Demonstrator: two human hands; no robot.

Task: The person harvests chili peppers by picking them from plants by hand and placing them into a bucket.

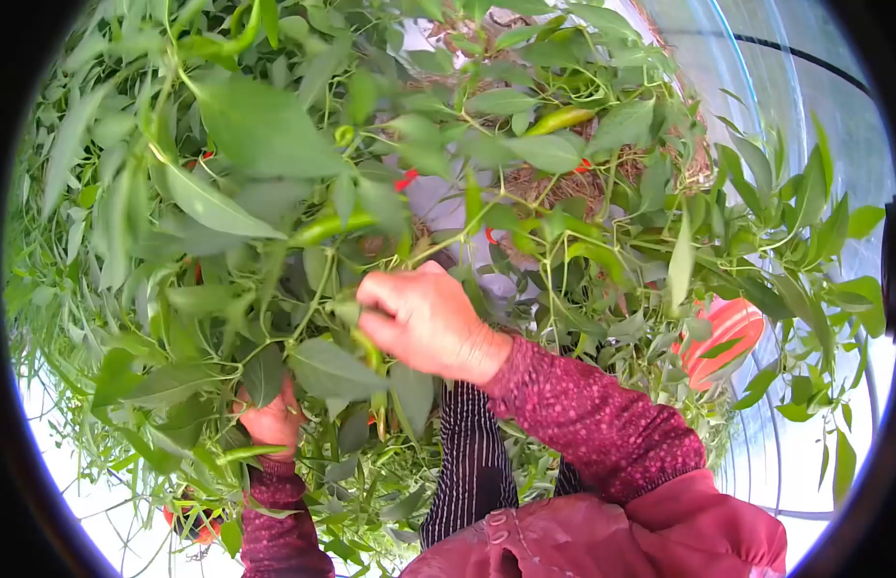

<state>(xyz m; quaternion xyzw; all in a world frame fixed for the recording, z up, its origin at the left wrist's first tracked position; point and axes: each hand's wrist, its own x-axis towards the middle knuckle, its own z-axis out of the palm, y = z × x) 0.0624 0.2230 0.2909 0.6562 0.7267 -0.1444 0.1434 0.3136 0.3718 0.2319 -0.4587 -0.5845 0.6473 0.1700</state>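
Among the pepper plants, my right hand [424, 320] is closed, with thumb and fingers pinched together at a green stem and leaf near the middle of the view. What lies between its fingertips is too small to make out. A yellow-green pepper [369, 349] hangs just below those fingertips. Lower and to the left, my left hand [272, 420] reaches in under the leaves, its fingers largely hidden by foliage. Close beneath it lies a slim green pepper [248, 453]. A longer green pepper [330, 228] hangs above my right hand.
Dense leafy plants surround both hands. A yellow-green pepper [561, 120] hangs at the upper right, over dry straw [602, 183]. An orange-red object [725, 342] stands at the right, near the clear plastic sheeting [756, 67]. Another red object [205, 526] shows at lower left.
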